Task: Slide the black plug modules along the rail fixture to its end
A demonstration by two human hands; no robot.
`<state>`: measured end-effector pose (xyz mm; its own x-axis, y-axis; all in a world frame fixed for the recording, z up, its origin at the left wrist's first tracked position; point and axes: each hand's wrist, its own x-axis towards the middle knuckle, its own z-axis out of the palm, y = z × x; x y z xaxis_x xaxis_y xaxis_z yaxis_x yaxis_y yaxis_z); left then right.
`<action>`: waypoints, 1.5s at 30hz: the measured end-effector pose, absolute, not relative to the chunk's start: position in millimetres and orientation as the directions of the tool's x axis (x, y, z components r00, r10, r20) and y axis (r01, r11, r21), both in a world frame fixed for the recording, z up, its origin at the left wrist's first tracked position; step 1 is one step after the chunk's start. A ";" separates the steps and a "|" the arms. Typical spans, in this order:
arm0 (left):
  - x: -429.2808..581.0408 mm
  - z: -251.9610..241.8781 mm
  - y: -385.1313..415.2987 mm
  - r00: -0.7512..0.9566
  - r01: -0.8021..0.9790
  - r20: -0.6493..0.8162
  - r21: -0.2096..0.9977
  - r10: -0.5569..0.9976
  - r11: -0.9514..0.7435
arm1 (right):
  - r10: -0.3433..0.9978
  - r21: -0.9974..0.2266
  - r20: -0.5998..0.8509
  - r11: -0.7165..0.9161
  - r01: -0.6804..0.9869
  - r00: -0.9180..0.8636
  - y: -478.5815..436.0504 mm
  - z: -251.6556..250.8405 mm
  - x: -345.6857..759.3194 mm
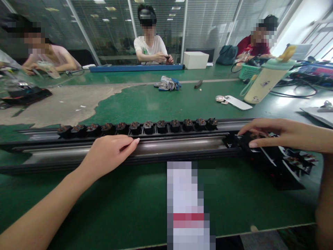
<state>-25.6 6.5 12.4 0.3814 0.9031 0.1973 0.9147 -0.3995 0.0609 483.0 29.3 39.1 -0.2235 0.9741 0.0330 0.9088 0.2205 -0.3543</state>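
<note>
My left hand [113,149] rests over the long black-edged metal rail [179,146], its fingers curled together at the middle ridge. Whatever lies under those fingertips is hidden. At the rail's right end, my right hand [281,133] grips a black socket module [244,141] between thumb and fingers; part of the module is covered by the hand. Along the rail's far channel stands a row of several black modules [161,126] with copper-coloured contacts on top. More such modules [301,161] sit in black strips beneath and beside my right hand.
Gloves [168,83], a white phone [238,102] and a tilted cream bottle [267,81] lie or stand beyond the rail. A green basket [248,72] is at the back right. Across the table, a person [149,45] sits behind a blue bar [135,68]; other people sit at either side.
</note>
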 end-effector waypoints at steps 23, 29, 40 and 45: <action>-25.3 11.3 5.1 0.376 0.916 0.200 0.070 0.905 -0.396 | 0.784 -0.164 0.380 0.579 0.799 -0.491 54.1 -7.6 403.0; -25.9 11.0 6.0 0.375 0.917 0.185 0.065 0.908 -0.392 | 0.816 -0.104 0.392 0.498 0.861 -0.425 54.8 -8.7 402.9; -24.6 12.4 5.6 0.387 0.912 0.197 0.059 0.901 -0.405 | 0.850 -0.218 0.370 0.472 0.854 -0.375 66.0 -1.3 412.2; -24.6 12.0 5.1 0.380 0.918 0.189 0.042 0.906 -0.394 | 0.928 -0.127 0.273 0.295 0.947 -0.252 72.8 -0.9 440.2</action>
<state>-24.6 5.1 12.0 0.3799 0.9055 0.1890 0.9181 -0.3941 0.0424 440.2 72.8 -0.9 -0.2525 0.9283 0.2731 0.9471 0.2949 -0.1267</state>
